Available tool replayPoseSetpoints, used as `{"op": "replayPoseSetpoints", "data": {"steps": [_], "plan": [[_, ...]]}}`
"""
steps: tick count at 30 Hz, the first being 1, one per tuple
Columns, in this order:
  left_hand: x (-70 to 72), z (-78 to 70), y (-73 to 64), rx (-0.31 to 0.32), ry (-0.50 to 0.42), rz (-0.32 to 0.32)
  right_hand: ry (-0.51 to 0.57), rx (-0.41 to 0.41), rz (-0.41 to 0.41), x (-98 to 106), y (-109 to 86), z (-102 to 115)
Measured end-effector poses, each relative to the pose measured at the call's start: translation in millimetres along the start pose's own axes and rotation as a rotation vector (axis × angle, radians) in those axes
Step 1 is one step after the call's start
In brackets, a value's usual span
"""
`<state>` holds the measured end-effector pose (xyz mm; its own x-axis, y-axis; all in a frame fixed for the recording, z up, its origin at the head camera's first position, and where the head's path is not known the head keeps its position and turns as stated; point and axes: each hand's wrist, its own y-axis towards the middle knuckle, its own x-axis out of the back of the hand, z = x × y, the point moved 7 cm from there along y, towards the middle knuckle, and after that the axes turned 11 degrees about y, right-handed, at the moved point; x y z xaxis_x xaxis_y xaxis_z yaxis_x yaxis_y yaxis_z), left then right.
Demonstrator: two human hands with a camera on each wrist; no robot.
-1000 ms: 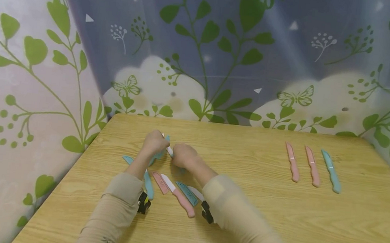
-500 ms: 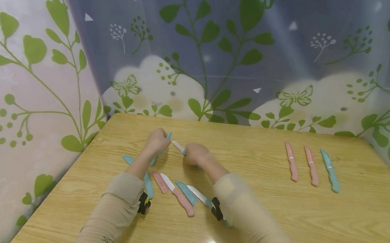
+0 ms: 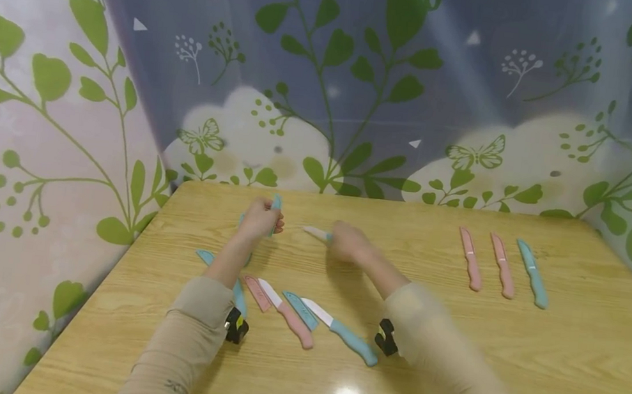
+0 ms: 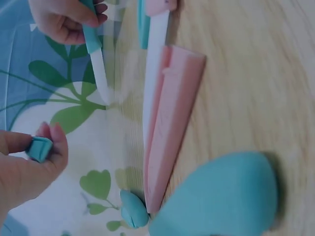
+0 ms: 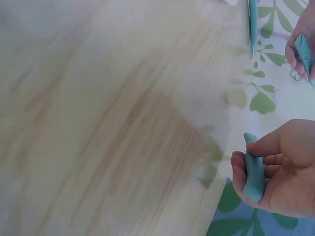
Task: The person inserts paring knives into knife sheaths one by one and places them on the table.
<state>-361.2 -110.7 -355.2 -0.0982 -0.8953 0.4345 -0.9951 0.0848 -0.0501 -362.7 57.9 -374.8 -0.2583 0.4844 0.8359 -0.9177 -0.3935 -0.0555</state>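
My left hand point(image 3: 260, 218) pinches a small teal knife sheath point(image 4: 39, 149) between thumb and fingers, its opening showing in the left wrist view. To its right, my right hand point(image 3: 348, 242) grips the teal handle of a knife point(image 4: 98, 69). That knife's white blade is bare and points left toward the sheath, with a gap between them. Nearer me lie a pink knife point(image 3: 295, 326) with a bare white blade and its pink sheath point(image 3: 257, 293), then a teal sheath point(image 3: 301, 310) beside another bare teal knife point(image 3: 353, 341). My left forearm partly hides more teal pieces.
At the right of the wooden table point(image 3: 448, 365) lie a pink sheathed knife point(image 3: 470, 258), a second pink one point(image 3: 501, 265) and a teal one point(image 3: 532, 273), side by side. A leaf-patterned curtain point(image 3: 361, 99) hangs along the table's back edge.
My right hand has drawn the knife away to the right, so its white blade now shows apart from the sheath. My left hand has risen slightly with the sheath.
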Motion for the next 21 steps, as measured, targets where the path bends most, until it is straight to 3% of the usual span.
{"op": "replayPoseSetpoints", "data": {"steps": [9,15,21], "plan": [[-4.6,-1.2,8.3,0.043,-0.204,-0.003,0.143,-0.014,0.016,13,-26.8,-16],[-13.4,-7.0,9.7,0.029,-0.377,0.042,0.196,0.008,0.006,19,-40.7,-13],[-22.8,-13.3,8.9,0.021,-0.469,0.028,0.329,0.014,-0.043,25,-53.2,-13]]}}
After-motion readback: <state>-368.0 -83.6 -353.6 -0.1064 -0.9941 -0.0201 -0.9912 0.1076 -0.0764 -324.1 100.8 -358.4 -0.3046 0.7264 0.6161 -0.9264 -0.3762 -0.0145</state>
